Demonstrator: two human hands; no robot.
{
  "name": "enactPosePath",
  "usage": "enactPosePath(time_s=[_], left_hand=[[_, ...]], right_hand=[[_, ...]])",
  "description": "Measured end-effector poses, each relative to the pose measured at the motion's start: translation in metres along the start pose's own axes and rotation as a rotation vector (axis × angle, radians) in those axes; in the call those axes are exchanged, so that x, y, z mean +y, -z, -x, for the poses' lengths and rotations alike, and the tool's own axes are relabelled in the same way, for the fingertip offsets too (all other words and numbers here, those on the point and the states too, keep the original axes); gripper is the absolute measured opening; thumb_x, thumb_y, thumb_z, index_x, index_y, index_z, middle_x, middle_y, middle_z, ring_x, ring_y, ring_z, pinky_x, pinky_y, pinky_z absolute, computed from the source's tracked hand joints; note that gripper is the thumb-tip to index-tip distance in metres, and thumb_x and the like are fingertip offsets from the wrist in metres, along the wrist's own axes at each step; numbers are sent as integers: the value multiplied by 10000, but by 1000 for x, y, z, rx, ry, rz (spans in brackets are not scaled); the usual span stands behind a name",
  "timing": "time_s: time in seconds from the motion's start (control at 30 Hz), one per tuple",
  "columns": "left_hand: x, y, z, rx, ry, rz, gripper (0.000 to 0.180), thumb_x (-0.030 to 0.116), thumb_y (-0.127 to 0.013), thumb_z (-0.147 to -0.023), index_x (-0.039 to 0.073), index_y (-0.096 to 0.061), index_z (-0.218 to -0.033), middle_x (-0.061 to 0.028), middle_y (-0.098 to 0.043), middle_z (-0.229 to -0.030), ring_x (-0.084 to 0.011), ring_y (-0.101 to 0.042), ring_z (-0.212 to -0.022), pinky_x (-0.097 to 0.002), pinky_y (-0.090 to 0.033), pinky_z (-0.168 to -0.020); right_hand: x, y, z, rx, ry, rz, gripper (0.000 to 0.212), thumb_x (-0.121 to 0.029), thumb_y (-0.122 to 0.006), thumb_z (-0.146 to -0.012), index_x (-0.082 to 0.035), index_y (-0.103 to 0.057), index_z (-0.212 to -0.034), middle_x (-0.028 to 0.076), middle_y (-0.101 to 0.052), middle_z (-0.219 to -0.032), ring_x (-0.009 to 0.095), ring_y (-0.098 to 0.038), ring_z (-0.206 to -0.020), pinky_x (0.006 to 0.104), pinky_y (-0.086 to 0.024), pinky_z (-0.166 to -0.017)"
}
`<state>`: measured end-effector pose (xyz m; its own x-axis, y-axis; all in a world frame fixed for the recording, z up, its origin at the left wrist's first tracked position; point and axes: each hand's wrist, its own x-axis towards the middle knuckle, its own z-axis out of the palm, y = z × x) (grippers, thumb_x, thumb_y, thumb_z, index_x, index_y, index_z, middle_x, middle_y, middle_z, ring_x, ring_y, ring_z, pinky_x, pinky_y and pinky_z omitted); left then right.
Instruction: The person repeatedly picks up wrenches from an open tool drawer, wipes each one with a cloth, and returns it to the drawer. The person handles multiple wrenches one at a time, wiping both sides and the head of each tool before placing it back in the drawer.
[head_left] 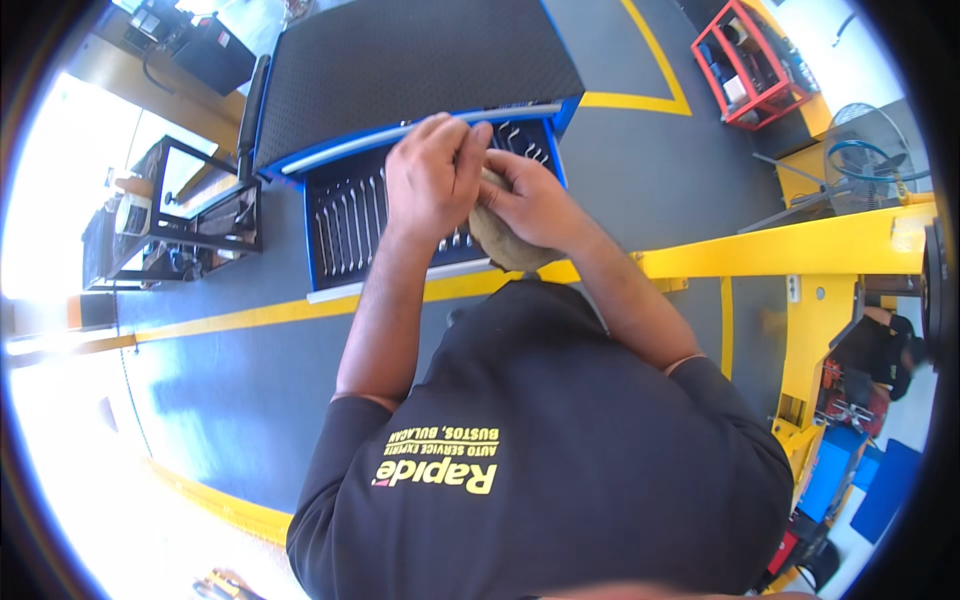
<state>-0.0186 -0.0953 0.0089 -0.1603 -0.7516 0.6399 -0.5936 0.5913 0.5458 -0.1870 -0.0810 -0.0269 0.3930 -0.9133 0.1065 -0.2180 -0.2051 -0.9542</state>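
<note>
My left hand (432, 178) and my right hand (532, 200) meet above an open drawer (330, 283) of a blue tool cabinet. A beige cloth (503, 238) hangs below my right hand, whose fingers are closed around it. The left hand's fingers are bent and pressed together against the right hand's side; what they grip, if anything, is hidden. In the drawer, a row of silver wrenches (348, 230) lies side by side at the left. More wrench ends (525, 143) show at the right, and my hands cover the middle.
The cabinet carries a black textured top (410, 60). At the left stands a black metal cart (190, 215) with items on it. On the right are a yellow steel beam (780, 247), a red tool cart (735, 95) and a fan (868, 160). Another person (875, 355) is at the far right.
</note>
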Motion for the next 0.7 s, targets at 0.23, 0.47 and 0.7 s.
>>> enactPosePath(time_s=[0.23, 0.47, 0.7], left_hand=[[-42, 26, -8, 209, 260, 196, 504, 406, -492, -1135, 49, -675, -830, -35, -637, -724, -126, -589, -630, -274, -431, -562], [-23, -26, 0, 37, -167, 358, 620, 510, -331, -1141, 27, -656, -928, -76, -565, -814, -157, -578, -764, -290, -438, -671], [-27, -16, -1, -19, -41, 469, 483, 317, -444, -1146, 15, -571, -790, -72, -513, -753, -201, -490, -704, -325, -419, -656]], right_hand=[[-2, 18, 19, -275, -266, 14, 311, -352, -648, -1049, -45, -692, -1040, 115, -724, -932, 222, -690, -890, 355, -524, -810], [9, 7, -8, -159, -11, -352, 327, -319, -577, -1108, -10, -634, -1201, 53, -709, -969, 141, -678, -882, 290, -553, -816], [5, -5, -2, -136, -99, -312, 293, -295, -629, -1071, -14, -650, -1149, 80, -694, -939, 182, -668, -890, 342, -533, -837]])
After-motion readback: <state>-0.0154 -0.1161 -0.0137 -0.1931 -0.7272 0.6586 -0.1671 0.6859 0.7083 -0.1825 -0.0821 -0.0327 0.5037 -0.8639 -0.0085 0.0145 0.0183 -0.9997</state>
